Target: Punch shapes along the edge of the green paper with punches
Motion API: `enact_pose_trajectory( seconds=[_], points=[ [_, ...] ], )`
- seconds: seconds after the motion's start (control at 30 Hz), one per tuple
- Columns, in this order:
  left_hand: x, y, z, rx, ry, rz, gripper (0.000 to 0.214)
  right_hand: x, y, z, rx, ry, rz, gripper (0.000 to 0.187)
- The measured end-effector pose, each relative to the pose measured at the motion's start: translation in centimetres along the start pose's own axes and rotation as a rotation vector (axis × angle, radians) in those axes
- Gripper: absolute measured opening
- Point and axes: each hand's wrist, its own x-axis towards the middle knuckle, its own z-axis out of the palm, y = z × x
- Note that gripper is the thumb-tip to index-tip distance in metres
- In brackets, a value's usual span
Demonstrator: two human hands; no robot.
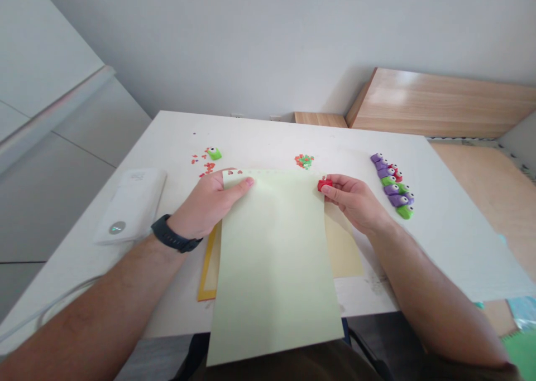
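A pale green sheet of paper [274, 258] lies on the white table [259, 138] and hangs over its near edge. My left hand [207, 205], with a dark watch on the wrist, grips the sheet's upper left corner, thumb on top. My right hand [355, 199] holds a small red paper punch [323, 184] against the sheet's upper right edge. Small holes run along the sheet's top edge. Under the green sheet lie a yellow-orange sheet [208, 272] and a cream sheet [343, 250].
A row of purple, green and red punches [393, 186] lies right of my right hand. A lone green punch [214, 153] sits among red paper bits [205, 166] at the left. Green and red bits [304, 160] are piled at centre back. A white device [132, 202] lies left.
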Motion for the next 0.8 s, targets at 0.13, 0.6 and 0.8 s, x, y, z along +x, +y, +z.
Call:
enact_pose_trajectory(
  seconds=[0.13,0.6,0.8],
  points=[
    [-0.02,-0.07,0.06,-0.001,0.009,-0.007,0.043,-0.03,0.06,-0.05,-0.005,0.005,-0.006,0.031],
    [-0.15,0.38,0.32,0.021,0.015,-0.001,0.039,0.03,0.13,-0.18,-0.035,0.004,-0.048,0.032],
    [-0.09,0.15,0.26,0.026,0.012,0.017,0.044,-0.05,0.18,0.01,-0.057,-0.005,-0.069,0.027]
  ],
)
